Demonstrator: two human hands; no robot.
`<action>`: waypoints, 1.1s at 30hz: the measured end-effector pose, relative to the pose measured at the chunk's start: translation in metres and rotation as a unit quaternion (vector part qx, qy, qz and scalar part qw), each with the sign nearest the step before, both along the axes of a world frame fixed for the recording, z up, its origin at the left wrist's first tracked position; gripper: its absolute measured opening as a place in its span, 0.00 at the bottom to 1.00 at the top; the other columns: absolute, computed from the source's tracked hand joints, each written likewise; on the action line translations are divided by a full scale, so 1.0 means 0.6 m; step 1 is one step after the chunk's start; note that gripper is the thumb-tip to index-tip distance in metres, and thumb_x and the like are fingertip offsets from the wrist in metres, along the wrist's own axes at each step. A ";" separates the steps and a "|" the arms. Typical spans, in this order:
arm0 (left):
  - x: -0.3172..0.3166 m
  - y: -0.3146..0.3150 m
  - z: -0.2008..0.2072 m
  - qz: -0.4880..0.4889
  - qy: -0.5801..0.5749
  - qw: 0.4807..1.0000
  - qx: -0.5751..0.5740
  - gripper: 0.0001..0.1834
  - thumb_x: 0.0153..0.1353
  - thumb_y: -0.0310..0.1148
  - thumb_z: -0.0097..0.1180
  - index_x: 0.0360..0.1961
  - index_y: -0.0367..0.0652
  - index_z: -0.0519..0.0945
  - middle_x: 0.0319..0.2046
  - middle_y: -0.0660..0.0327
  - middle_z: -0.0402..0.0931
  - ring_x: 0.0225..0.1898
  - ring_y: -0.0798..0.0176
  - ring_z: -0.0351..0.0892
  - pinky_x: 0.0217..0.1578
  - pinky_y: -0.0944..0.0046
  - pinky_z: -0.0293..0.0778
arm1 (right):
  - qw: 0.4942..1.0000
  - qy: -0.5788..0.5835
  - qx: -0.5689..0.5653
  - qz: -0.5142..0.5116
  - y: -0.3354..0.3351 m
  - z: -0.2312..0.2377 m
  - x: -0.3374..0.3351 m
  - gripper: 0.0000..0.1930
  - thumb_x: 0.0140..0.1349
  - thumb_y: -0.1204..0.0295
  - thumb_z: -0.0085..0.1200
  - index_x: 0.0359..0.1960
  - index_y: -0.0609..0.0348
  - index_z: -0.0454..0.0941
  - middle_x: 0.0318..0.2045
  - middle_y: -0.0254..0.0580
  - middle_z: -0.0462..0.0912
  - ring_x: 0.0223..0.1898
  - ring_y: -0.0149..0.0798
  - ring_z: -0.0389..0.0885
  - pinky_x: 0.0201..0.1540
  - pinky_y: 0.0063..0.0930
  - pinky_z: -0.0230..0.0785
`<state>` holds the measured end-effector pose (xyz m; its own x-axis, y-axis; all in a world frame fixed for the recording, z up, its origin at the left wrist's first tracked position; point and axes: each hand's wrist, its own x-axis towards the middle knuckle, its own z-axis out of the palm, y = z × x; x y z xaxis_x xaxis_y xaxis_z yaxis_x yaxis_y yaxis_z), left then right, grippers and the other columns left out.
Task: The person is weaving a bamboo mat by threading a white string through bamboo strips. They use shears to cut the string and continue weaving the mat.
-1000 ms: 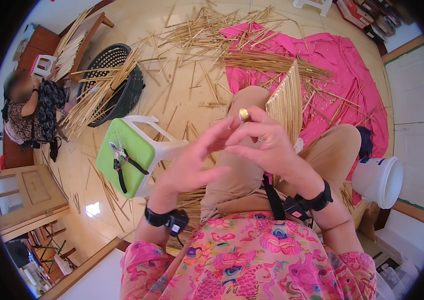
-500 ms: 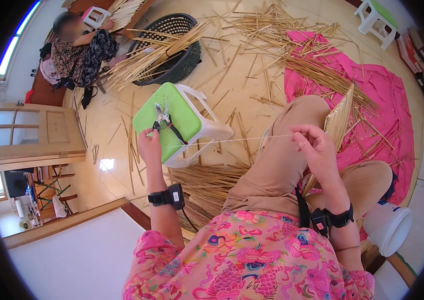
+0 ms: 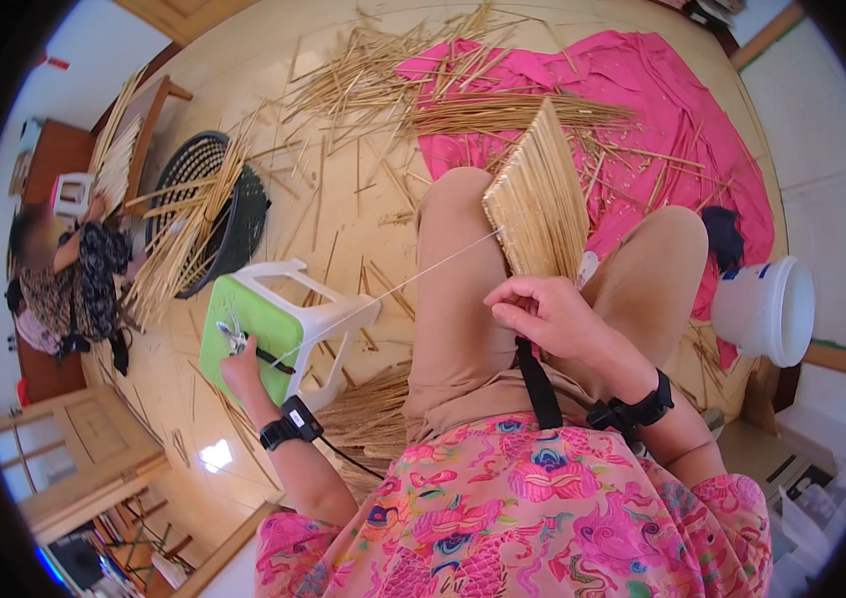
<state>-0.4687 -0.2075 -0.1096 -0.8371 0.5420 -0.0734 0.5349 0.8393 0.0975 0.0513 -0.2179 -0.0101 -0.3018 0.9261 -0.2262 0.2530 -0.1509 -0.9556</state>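
Note:
A thin white string [image 3: 398, 290] stretches tautly from the near-left edge of a flat panel of bound straw stalks [image 3: 548, 209] toward my left hand [image 3: 241, 373]. That hand is closed on the string's end over the green stool seat, its fingers partly hidden. Beside its fingertips lie metal pruning shears [image 3: 235, 337] with dark handles. The panel leans up between my knees. Close to its lower end is my right hand [image 3: 548, 317], its fingers loosely bent and slightly apart from the thumb, with nothing visible in them.
The green and white stool [image 3: 328, 319] stands left of my knees. Loose stalks and a pink cloth [image 3: 722, 130] with a stalk bundle [image 3: 513, 113] cover the floor ahead. A dark basket [image 3: 254, 214] and a seated person [image 3: 79, 269] are left; a white bucket [image 3: 742, 304] stands right.
The view has swung, bringing more of the straw panel into sight. My right hand has left the string and come down near the panel; the string now runs visibly to the panel's edge.

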 end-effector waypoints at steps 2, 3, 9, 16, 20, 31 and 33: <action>-0.005 0.001 0.003 -0.022 0.009 1.000 0.020 0.41 0.43 0.60 0.71 0.40 0.27 0.84 0.38 0.39 0.83 0.40 0.40 0.84 0.41 0.47 0.78 | 0.999 0.019 -0.046 -0.017 -0.010 -0.010 0.017 0.08 0.67 0.72 0.56 0.43 0.63 0.81 0.29 0.36 0.82 0.29 0.26 0.78 0.34 0.22 0.72; 0.006 -0.003 0.006 -0.041 0.019 0.998 0.034 0.39 0.45 0.59 0.71 0.41 0.27 0.84 0.38 0.41 0.84 0.39 0.42 0.84 0.41 0.48 0.78 | 0.995 0.027 -0.088 -0.027 -0.014 -0.008 0.025 0.08 0.68 0.73 0.55 0.44 0.64 0.81 0.29 0.34 0.82 0.30 0.24 0.79 0.34 0.21 0.73; 0.169 0.037 0.153 -0.118 -0.395 0.871 0.269 0.27 0.64 0.45 0.62 0.53 0.30 0.78 0.34 0.61 0.80 0.34 0.70 0.77 0.36 0.71 0.72 | 0.983 0.118 -0.127 -0.057 -0.007 -0.012 0.043 0.09 0.69 0.74 0.54 0.47 0.66 0.79 0.33 0.33 0.82 0.31 0.24 0.79 0.37 0.21 0.74; 0.481 0.056 0.307 -0.436 -0.534 0.708 0.157 0.37 0.44 0.29 0.69 0.59 0.38 0.73 0.18 0.74 0.64 0.19 0.79 0.60 0.21 0.73 0.58 | 0.974 0.226 0.031 0.005 -0.002 0.018 -0.007 0.44 0.56 0.57 0.69 0.70 0.59 0.59 0.63 0.43 0.69 0.62 0.36 0.69 0.63 0.35 0.63; 0.607 0.041 0.301 -0.466 -0.515 0.711 0.111 0.38 0.49 0.37 0.73 0.57 0.32 0.69 0.16 0.72 0.61 0.20 0.78 0.59 0.21 0.72 0.58 | 0.939 0.345 -0.004 0.001 -0.028 0.007 0.005 0.57 0.48 0.50 0.73 0.73 0.60 0.49 0.64 0.43 0.65 0.67 0.38 0.62 0.69 0.37 0.53; 0.627 0.061 0.209 -0.549 -0.387 0.730 0.123 0.21 0.59 0.33 0.67 0.51 0.39 0.76 0.16 0.70 0.65 0.19 0.75 0.61 0.21 0.70 0.60 | 0.837 0.495 -0.193 -0.127 -0.070 -0.031 0.090 0.44 0.51 0.77 0.57 0.72 0.57 0.53 0.62 0.44 0.71 0.65 0.43 0.69 0.70 0.38 0.55; 0.594 0.080 0.185 -0.574 -0.286 0.752 0.154 0.17 0.58 0.33 0.68 0.45 0.41 0.78 0.15 0.68 0.64 0.17 0.72 0.61 0.20 0.68 0.60 | 0.837 0.518 -0.114 -0.135 -0.058 -0.057 0.099 0.47 0.49 0.78 0.56 0.74 0.56 0.50 0.63 0.45 0.69 0.66 0.44 0.67 0.71 0.38 0.53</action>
<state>-0.1126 -0.1594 0.0015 0.3154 0.9484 0.0325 0.6861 -0.2515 0.6827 0.1105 -0.2524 -0.0446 -0.2313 0.9607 -0.1535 -0.7662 -0.2771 -0.5798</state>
